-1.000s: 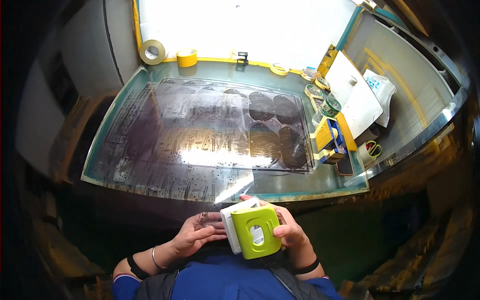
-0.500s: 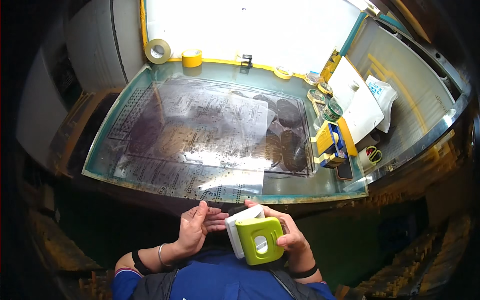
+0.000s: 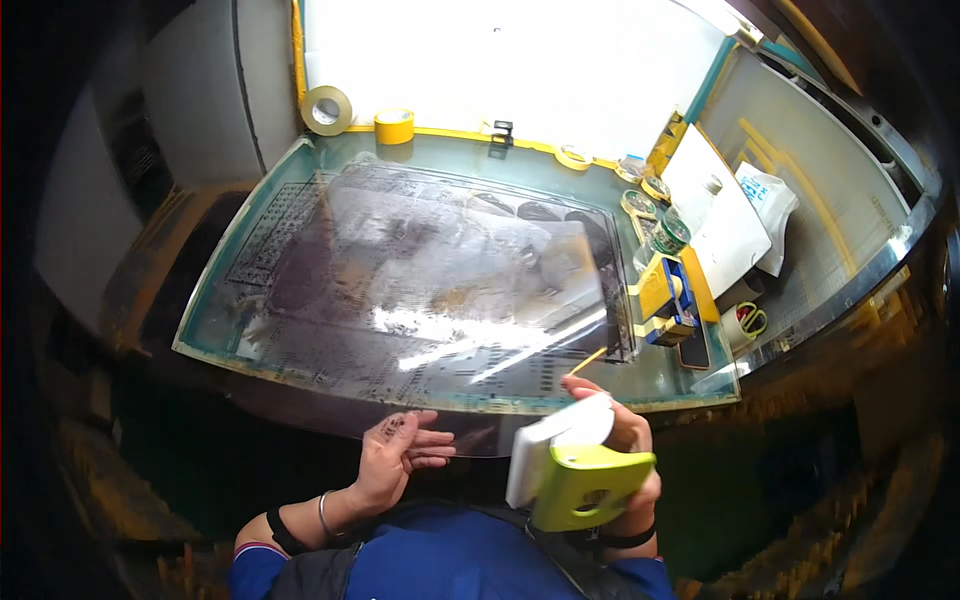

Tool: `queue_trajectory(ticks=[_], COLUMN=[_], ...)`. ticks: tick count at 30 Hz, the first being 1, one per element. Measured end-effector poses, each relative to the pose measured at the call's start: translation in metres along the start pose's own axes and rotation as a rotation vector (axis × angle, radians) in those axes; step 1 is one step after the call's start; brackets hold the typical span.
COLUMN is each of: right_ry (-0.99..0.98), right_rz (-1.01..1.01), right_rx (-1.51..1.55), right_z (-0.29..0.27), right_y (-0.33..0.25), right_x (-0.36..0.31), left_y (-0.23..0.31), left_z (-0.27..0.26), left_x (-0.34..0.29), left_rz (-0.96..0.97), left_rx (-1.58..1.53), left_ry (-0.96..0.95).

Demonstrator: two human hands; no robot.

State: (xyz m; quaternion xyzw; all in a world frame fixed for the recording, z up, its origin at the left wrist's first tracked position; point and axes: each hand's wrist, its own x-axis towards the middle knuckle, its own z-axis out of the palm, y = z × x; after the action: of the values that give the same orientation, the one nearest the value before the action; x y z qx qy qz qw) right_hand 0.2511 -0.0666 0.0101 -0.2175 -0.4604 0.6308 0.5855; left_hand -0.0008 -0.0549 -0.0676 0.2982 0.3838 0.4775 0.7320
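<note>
While the head view looks down past both forearms, the right hand [image 3: 632,425] grasps a lime-green and white hole punch [image 3: 568,482], thumb side hidden behind it; punch tilted, held clear of the table, to the right of the other hand. Left hand [image 3: 390,455] free of the punch, fingers extended and loosely spread, not curled round anything. Dark print shows over its thumb, the near edge of a clear printed film [image 3: 450,285] reaching down around it; cannot tell whether film touches skin. Film spreads ahead of both hands over a greenish glass tabletop [image 3: 650,388], with glare bands across it. Thin yellow strip [image 3: 590,360] just beyond the right fingertips.

Ahead and rightward of the right hand: yellow-and-blue tape dispenser [image 3: 656,285], dark phone [image 3: 695,353] beside it, green-banded jar [image 3: 672,233] farther out. Farther right, scissors [image 3: 755,320] in a pale cup [image 3: 733,327]. Well ahead of the left hand, at the far table edge: tan tape roll [image 3: 345,112], standing; yellow tape roll [image 3: 395,130] near it.
</note>
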Motion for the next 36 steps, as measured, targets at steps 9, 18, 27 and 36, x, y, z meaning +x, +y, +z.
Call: queue_trajectory(ticks=[9, 18, 27, 36], right_ry=[0.009, -0.014, 0.542, 0.439], right_rz=[0.404, 0.452, -0.028, 0.019], right_rx=[0.086, 0.214, 0.074, 0.294], right_z=[-0.013, -0.012, -0.024, 0.0], right_y=[0.041, 0.047, 0.027, 0.045], right_x=[-0.006, -0.008, 0.004, 0.009], left_y=[-0.003, 0.013, 0.044, 0.042], left_z=[-0.001, 0.007, 0.024, 0.028], left_x=[-0.002, 0.004, 0.013, 0.015], left_rz=[-0.08, -0.196, -0.025, 0.03], left_rx=[-0.007, -0.128, 0.04, 0.056], left_ry=[-0.177, -0.186, -0.086, -0.102])
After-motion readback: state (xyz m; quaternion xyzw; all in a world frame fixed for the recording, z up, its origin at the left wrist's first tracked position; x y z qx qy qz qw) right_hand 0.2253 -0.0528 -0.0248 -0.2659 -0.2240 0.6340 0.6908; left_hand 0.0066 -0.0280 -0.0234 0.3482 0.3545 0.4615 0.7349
